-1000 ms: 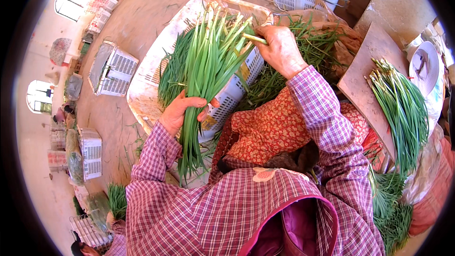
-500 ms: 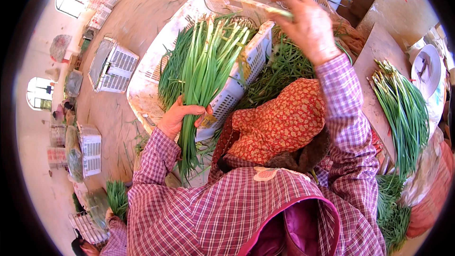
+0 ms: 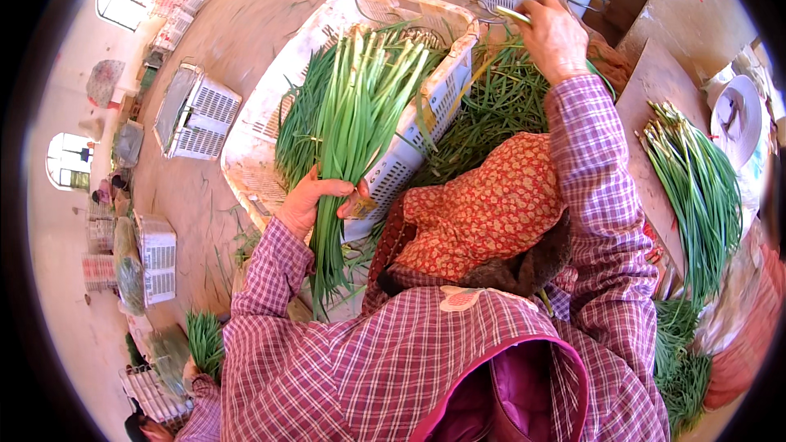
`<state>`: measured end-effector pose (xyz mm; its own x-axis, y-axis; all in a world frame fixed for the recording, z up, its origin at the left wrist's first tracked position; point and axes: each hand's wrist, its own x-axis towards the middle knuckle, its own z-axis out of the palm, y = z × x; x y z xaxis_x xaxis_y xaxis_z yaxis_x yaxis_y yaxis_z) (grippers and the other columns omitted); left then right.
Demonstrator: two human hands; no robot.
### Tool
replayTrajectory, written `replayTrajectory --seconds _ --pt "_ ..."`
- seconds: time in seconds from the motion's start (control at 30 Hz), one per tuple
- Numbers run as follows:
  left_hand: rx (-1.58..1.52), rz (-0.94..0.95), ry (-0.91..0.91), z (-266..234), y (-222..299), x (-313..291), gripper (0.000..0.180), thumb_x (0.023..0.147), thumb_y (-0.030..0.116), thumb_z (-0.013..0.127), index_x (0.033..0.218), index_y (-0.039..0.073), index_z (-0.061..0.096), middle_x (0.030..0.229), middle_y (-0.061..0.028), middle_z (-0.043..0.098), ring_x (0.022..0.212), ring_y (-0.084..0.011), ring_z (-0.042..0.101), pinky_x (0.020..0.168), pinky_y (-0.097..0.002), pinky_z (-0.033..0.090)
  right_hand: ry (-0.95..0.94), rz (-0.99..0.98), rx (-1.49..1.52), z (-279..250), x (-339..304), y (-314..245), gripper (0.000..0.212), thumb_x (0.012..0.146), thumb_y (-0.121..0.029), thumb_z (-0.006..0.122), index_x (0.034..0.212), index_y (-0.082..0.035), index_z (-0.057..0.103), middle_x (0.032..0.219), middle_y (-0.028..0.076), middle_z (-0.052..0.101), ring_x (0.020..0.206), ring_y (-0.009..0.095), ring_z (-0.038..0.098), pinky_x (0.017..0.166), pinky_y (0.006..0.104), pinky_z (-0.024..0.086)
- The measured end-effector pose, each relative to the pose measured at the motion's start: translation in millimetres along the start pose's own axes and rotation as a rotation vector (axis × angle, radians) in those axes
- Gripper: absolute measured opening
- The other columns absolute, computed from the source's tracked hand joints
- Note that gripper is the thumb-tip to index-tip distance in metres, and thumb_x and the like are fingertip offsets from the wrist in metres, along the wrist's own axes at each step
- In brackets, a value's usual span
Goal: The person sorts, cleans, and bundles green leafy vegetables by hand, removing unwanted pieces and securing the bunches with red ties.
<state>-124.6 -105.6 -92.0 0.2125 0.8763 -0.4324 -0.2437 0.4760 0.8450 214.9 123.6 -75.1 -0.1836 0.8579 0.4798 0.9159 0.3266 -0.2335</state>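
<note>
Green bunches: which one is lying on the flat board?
The far-right bunch, its pale ends on the brown board; the left hand grips another bunch at the white basket.

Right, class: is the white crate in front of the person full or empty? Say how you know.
Partly full: leafy greens lie in the white crate, but its bare inside shows to their left.

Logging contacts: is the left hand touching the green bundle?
Touching: the head view shows the left hand wrapped around the leafy part of the green bundle.
</note>
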Motion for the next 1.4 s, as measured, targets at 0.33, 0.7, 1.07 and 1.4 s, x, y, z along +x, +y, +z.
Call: replayTrajectory --seconds 0.33,0.7,1.07,1.4 --pt "-0.148 0.055 -0.137 9.3 0.6 7.0 0.044 0.075 0.01 0.067 0.116 -0.003 0.058 0.087 -0.0178 0.067 0.05 -0.0181 0.055 0.049 -0.0305 0.044 -0.746 0.195 1.515 12.8 -50.1 -79.4 0.075 0.098 -0.062 0.04 0.14 -0.001 0.045 0.133 0.014 0.055 0.114 0.022 0.057 0.097 0.0383 0.047" --pt "-0.12 -0.024 -0.272 59.1 -24.7 36.4 0.063 0.073 0.012 0.068 0.131 -0.004 0.05 0.076 -0.0178 0.064 0.045 -0.0181 0.051 0.044 -0.0305 0.042 -0.623 0.231 2.151 9.7 -67.3 -113.4 0.084 0.088 -0.061 0.058 0.152 -0.016 0.027 0.142 0.009 0.049 0.115 0.02 0.058 0.096 0.0374 0.051" --pt "0.247 0.041 -0.292 48.5 -11.3 33.3 0.079 0.068 0.013 0.078 0.138 -0.004 0.045 0.11 -0.0177 0.064 0.098 -0.0261 0.062 0.086 -0.0371 0.049 -0.515 0.185 1.893 -27.7 -46.3 -114.5 0.047 0.086 -0.028 0.071 0.126 -0.005 0.062 0.1 0.007 0.07 0.086 0.011 0.064 0.077 0.0278 0.054" --pt "0.88 0.636 0.218 46.4 147.3 -14.7 0.076 0.08 0.032 0.072 0.144 0.005 0.043 0.138 -0.0131 0.055 0.132 -0.0255 0.048 0.115 -0.041 0.028 -0.153 -0.088 1.373 -47.5 10.0 -63.4 0.021 0.097 -0.021 0.06 0.107 -0.002 0.062 0.088 0.0 0.064 0.08 0.008 0.059 0.069 0.0234 0.048"
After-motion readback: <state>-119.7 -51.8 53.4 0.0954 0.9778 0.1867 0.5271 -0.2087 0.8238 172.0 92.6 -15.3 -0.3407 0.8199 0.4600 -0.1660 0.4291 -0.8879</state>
